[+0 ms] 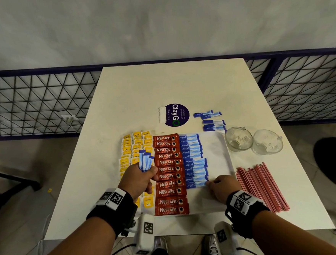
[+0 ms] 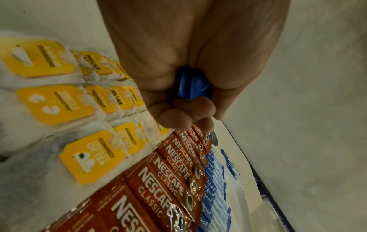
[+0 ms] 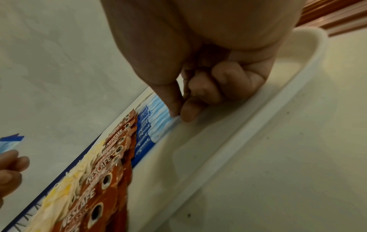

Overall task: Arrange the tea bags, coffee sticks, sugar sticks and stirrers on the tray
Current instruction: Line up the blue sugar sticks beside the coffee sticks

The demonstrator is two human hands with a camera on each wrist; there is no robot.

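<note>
Now left hand is raised over the tea bags, fist curled round a bunch of sugar sticks. Right hand sits low on the tray, thumb and forefinger pinching the nearest sugar stick in the row beside the coffee sticks. Stirrers lie right of the tray, two glass cups beyond them, loose sugar sticks behind the tray.
</note>
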